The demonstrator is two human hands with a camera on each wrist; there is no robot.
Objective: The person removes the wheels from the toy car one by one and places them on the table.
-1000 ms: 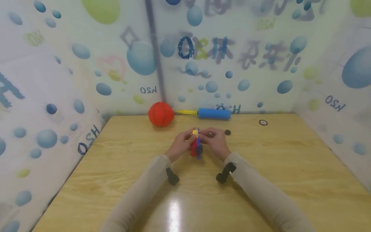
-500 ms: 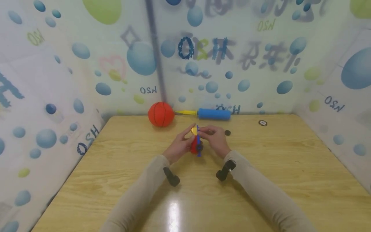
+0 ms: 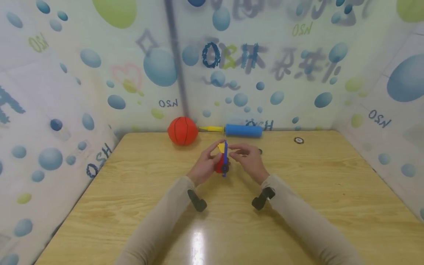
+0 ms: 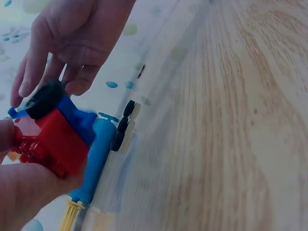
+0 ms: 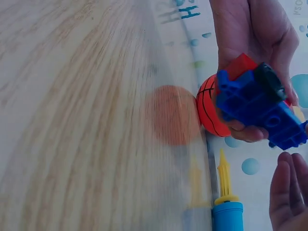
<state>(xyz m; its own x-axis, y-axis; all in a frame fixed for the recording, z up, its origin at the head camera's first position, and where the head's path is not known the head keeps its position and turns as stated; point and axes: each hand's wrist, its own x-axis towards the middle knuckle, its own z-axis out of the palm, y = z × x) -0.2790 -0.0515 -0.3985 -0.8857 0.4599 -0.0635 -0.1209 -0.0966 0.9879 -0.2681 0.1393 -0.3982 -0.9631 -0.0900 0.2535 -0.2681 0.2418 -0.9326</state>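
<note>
A small toy car, with a red body [image 4: 65, 142], a blue chassis [image 5: 257, 110] and a yellow part [image 3: 221, 148], is up off the table, chassis turned to the right. My left hand [image 3: 203, 166] grips it by the red side, thumb toward me. One dark wheel [image 5: 270, 82] sits at the chassis side. Close to the right of the chassis is my right hand [image 3: 248, 158], thumb and fingers loosely bent, nothing between them. In the right wrist view, the right fingertips [image 5: 286, 159] sit just below the blue chassis.
Near the wall are a red toy basketball [image 3: 183, 131] and a blue pump [image 3: 243, 130] with a yellow end. Several dark discs [image 4: 122, 127] lie beyond my right hand, mostly hidden in the head view. Farther right lies a black-and-white disc [image 3: 299, 140].
My right hand has come away from the toy car and shifted slightly right. The left hand keeps its grip, and the car has turned so its blue chassis stands more upright.
</note>
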